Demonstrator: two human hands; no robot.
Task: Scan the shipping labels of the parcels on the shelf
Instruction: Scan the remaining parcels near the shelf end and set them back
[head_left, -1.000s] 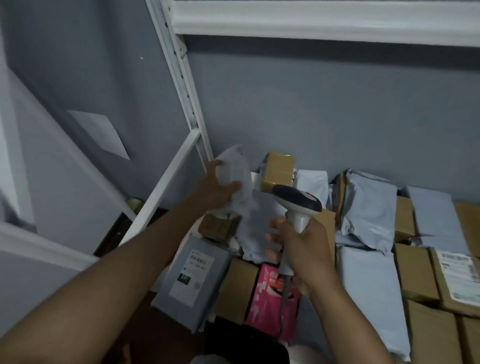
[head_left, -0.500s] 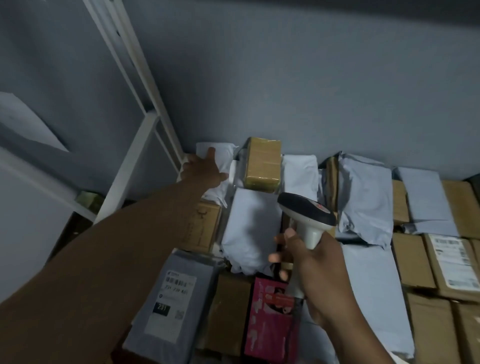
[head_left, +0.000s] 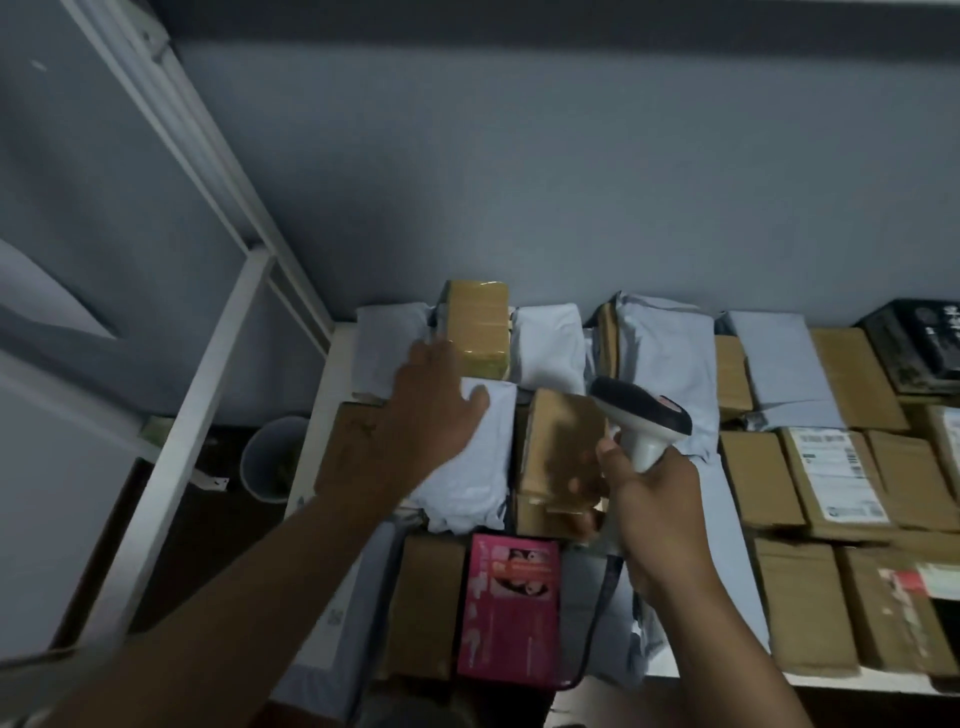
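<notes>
Now L hand flat, fingers spread on grey mailer; R hand fist-wrapped round scanner.

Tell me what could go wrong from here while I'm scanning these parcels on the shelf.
1. The small cardboard box sits tilted on other parcels, right beside your right hand with the scanner; a nudge could topple it.
2. Your left hand rests on a soft white mailer; dragging it may shift neighbours.
3. Most parcels show no label; only one labelled box is face up, so some could be missed.
</notes>
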